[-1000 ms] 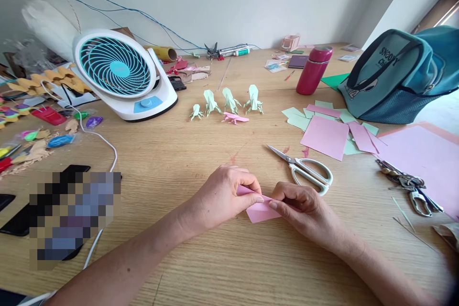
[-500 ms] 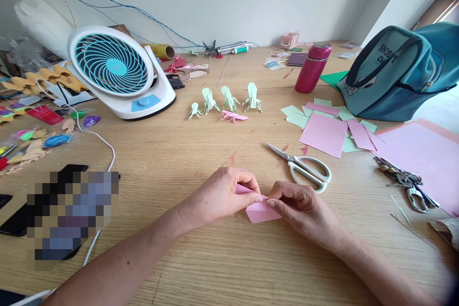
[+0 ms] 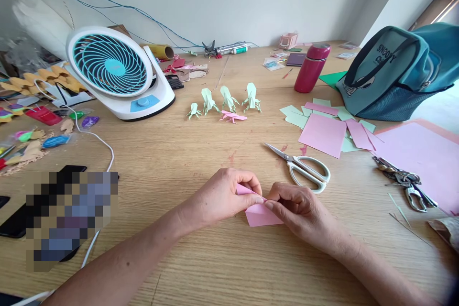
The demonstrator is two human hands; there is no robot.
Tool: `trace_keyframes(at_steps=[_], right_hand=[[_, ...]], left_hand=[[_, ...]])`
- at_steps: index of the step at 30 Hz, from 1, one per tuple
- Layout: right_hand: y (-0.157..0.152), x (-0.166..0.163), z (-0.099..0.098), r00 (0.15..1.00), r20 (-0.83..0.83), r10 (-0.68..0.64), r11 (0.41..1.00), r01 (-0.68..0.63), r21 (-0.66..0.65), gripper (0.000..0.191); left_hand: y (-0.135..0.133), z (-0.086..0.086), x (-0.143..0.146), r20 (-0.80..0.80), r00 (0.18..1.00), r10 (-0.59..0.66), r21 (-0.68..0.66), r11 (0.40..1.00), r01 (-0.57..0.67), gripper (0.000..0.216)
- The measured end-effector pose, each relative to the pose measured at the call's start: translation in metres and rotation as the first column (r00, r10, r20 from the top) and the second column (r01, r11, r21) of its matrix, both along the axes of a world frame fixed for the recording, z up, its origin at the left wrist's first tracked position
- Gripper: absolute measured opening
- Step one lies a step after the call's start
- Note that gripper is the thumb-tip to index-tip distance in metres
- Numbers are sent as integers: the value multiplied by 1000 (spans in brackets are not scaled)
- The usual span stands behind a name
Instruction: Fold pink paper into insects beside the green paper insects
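A piece of pink paper (image 3: 263, 216), partly folded, is pinched between both hands just above the wooden table. My left hand (image 3: 229, 196) grips its upper left part between thumb and fingers. On its right side, my right hand (image 3: 301, 210) presses the fold with thumb and forefinger, close to the left thumb. The fingers hide much of the crease. Beyond the right hand lie scissors (image 3: 308, 171) with white handles, their blades pointing away to the left. Farther back stand several green folded paper figures (image 3: 228, 99) and a pink one (image 3: 233, 116).
A white and blue fan (image 3: 111, 67) stands back left. Pink and green paper sheets (image 3: 322, 134), a red flask (image 3: 311, 68) and a teal bag (image 3: 390, 76) are at right. Keys (image 3: 405, 181) lie near the right edge; a white cable (image 3: 103, 141) crosses the left side.
The right thumb and fingers have shifted very slightly left along the fold, and the paper's lower flap sits a little lower. Both hands keep their hold.
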State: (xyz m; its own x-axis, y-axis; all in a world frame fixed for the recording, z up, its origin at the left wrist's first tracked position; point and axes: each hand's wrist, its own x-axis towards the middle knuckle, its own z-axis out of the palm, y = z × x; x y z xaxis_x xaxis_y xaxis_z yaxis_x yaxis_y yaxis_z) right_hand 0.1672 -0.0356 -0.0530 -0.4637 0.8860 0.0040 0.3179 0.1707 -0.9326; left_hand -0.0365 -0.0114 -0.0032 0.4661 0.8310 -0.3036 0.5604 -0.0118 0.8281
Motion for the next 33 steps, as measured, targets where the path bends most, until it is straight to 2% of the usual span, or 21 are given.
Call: trace_keyframes(at_steps=[4,10,14,24,30,33], right_hand=[[1,2,0,996,-61,-73,997,72,-13,28],[2,1,-2,988,-126,-85,995,78,-62,25],[2,1,-3,986,-147,-84,995,75,-70,25],[1,-1,-3,990,-125,-71,991,56,-119,24],[1,-1,-2,989,-133,-63,998,59,-38,24],[2,-1,-3,984,-157,-87,996,86,-13,26]], left_hand=[[3,-1,0,70,989,128,-17,992,-127,41],[2,-14,4,163,983,80,-95,993,-65,18],[1,-18,6,169,980,101,-98,992,-85,18],[-2,-14,9,134,985,110,-66,993,-102,20],[-2,-18,8,125,989,82,-53,996,-76,18],[-2,-25,7,107,988,112,-34,993,-109,20]])
